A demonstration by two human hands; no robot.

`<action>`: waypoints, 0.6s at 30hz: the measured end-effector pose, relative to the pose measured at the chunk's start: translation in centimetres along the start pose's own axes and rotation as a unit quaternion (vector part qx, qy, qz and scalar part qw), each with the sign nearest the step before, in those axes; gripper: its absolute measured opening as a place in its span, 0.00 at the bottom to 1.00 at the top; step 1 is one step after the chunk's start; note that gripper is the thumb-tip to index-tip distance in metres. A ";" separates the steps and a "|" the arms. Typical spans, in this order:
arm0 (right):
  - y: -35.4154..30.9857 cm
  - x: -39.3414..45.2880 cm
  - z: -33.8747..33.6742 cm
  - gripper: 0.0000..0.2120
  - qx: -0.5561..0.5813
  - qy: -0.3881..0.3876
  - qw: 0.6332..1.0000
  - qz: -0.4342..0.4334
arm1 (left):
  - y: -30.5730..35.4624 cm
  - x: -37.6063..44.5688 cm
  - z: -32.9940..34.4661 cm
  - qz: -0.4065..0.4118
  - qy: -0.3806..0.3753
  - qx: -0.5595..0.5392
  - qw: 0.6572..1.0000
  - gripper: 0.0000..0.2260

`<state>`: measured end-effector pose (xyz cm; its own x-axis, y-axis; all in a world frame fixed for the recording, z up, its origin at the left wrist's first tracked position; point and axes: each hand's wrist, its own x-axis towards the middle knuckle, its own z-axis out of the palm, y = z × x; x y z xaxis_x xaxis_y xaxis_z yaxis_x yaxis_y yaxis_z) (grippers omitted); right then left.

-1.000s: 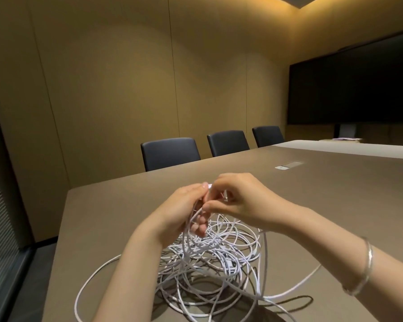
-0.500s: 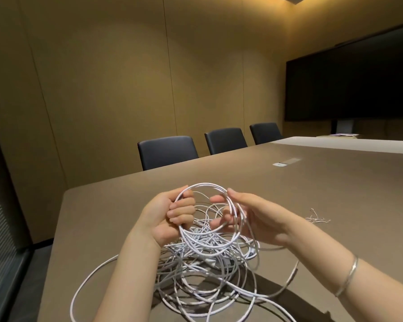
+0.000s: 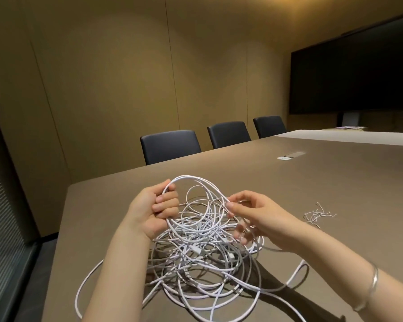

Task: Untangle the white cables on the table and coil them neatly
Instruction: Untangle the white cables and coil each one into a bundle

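A big tangle of white cables [image 3: 196, 259] lies on the brown table [image 3: 335, 182] in front of me, with long strands trailing to the left and right. My left hand [image 3: 154, 210] is closed around several cable loops, holding them up as a raised coil [image 3: 196, 182]. My right hand [image 3: 254, 217] pinches the right side of that coil between thumb and fingers, its other fingers spread among the strands.
A small bundle of thin white ties [image 3: 318, 214] lies to the right of my right hand. A cable hatch [image 3: 291, 155] sits further back. Three dark chairs [image 3: 170, 145] line the far table edge. A large dark screen [image 3: 354, 73] hangs at right.
My hands have moved apart, widening the raised loop of cable between them. The view has dropped a little toward the table.
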<state>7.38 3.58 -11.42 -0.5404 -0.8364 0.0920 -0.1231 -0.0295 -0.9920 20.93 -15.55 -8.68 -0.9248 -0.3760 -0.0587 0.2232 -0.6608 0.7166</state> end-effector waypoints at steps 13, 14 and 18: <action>-1.3 0.4 -1.1 0.04 -0.337 0.205 0.867 -0.305 | -0.2 -0.1 0.3 -0.064 -0.017 0.062 0.996 0.10; -1.5 0.4 -1.5 0.04 -0.353 0.201 0.860 -0.309 | -0.1 -0.2 0.2 -0.068 -0.018 0.065 0.995 0.10; -2.3 0.5 -2.9 0.04 -0.413 0.194 0.833 -0.314 | -0.2 -0.5 0.5 -0.063 -0.012 0.119 0.991 0.10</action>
<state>4.96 4.84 -8.85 -0.3625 -0.5533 0.7500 -0.9265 0.1267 -0.3544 21.16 -14.93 -8.44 -0.9484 -0.2832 -0.1428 0.0298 -0.5280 0.8487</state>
